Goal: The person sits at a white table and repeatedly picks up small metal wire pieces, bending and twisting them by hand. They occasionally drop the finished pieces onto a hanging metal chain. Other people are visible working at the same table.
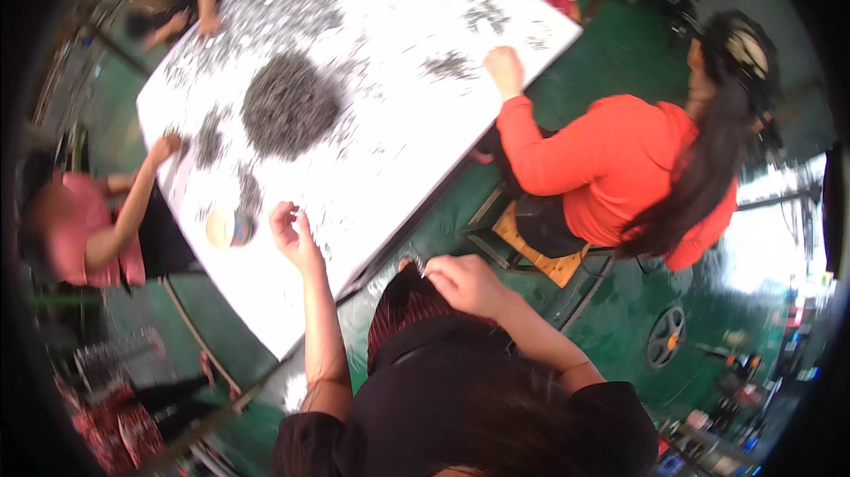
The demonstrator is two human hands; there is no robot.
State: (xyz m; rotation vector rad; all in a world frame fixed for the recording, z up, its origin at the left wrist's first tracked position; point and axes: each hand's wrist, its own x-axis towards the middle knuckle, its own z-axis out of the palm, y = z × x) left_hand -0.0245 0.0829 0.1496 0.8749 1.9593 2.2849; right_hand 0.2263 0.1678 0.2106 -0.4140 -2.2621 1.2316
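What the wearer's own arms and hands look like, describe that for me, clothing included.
The left hand and right hand look bare, without gloves. The left forearm and right forearm are uncovered, with no watch or cable visible. The left sleeve and right sleeve are short, black and seemingly plain. Finer detail, such as rings, is too small to tell.

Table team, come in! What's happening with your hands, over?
Left hand, curled, over white table. Right hand off its edge, contents unclear. Dark heap of small pieces beyond left hand. Cup beside left hand, not blocking heap.
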